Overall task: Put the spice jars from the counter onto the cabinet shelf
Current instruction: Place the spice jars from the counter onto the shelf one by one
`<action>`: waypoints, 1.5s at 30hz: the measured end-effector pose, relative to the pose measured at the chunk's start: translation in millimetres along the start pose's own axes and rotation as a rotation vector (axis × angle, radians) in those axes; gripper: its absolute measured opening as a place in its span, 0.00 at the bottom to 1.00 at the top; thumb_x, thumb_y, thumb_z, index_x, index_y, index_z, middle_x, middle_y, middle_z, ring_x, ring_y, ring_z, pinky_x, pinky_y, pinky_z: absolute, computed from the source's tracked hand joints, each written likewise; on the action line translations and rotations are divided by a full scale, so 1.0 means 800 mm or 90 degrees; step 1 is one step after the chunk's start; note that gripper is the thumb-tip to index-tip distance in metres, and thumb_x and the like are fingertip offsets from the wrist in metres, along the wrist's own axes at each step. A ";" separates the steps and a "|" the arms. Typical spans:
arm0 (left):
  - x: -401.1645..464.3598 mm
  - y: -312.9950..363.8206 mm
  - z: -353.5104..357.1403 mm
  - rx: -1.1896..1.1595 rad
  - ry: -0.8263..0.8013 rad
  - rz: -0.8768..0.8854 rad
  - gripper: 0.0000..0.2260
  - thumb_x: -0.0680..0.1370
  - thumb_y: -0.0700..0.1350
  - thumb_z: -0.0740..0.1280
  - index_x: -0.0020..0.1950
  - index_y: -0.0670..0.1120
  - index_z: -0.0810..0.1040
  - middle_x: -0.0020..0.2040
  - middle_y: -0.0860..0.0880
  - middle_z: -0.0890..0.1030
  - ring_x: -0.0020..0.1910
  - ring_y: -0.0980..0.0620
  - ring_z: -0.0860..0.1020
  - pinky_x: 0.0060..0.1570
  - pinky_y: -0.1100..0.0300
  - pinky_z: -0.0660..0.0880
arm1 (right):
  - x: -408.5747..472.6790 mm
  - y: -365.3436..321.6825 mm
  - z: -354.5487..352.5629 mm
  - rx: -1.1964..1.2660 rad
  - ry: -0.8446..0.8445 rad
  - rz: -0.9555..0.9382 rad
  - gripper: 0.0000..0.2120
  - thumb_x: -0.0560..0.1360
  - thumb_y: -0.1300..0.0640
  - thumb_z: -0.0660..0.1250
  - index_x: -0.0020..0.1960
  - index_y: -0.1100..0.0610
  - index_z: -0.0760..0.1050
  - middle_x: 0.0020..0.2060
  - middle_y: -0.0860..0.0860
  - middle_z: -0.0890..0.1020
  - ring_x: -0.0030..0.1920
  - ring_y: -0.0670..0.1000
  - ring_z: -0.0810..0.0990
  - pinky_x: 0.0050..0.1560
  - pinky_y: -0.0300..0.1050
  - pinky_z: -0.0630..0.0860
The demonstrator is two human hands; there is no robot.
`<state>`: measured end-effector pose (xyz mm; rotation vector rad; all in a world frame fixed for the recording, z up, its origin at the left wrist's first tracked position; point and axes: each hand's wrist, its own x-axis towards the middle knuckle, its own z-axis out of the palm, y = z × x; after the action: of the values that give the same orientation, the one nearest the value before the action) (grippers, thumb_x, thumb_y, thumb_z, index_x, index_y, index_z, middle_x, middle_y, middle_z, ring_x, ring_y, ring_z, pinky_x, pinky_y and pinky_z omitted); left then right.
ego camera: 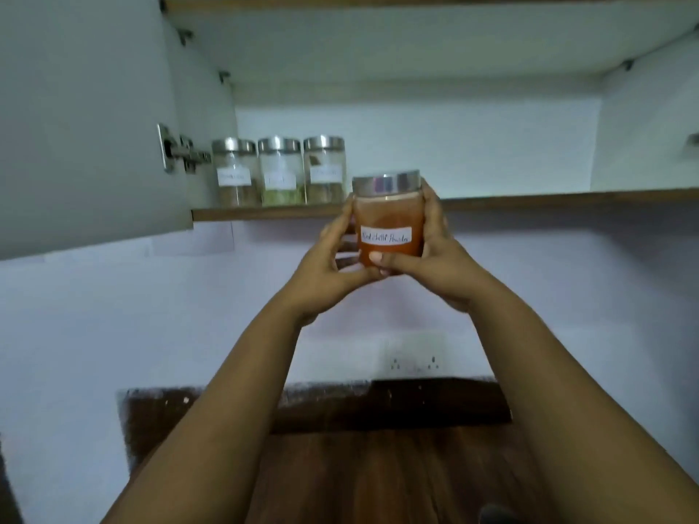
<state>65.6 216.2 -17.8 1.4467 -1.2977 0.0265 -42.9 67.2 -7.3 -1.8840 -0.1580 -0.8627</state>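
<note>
left hand (333, 255) and right hand (427, 251) both grip the chilli jar (389, 225), upright in the air at the shelf (529, 201) edge, just right of three jars (280, 170) standing on it.

A pale wall (113, 334) with a faint lilac cast fills the middle of the view, and a white double socket plate (415, 355) is set into it just above a dark wooden counter (378, 467) with a raised strip of the same wood along its back edge. Above, a white wall cabinet (416, 145) stands open, its door (83, 126) swung out to the left on a metal hinge (181, 151), with brown wood edging along its front edges. The light is soft and dim, brightest inside the cabinet.
</note>
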 end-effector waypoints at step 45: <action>0.137 -0.117 -0.050 0.779 0.535 0.309 0.15 0.79 0.53 0.58 0.44 0.43 0.76 0.39 0.46 0.75 0.39 0.47 0.72 0.45 0.55 0.66 | 0.229 0.003 -0.033 -0.423 -0.060 0.255 0.57 0.71 0.47 0.74 0.78 0.60 0.33 0.74 0.57 0.64 0.72 0.58 0.66 0.68 0.49 0.66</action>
<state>197.6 148.2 2.6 1.6792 -0.8278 1.8026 80.0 -4.0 111.8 -2.4520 0.4942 -0.5825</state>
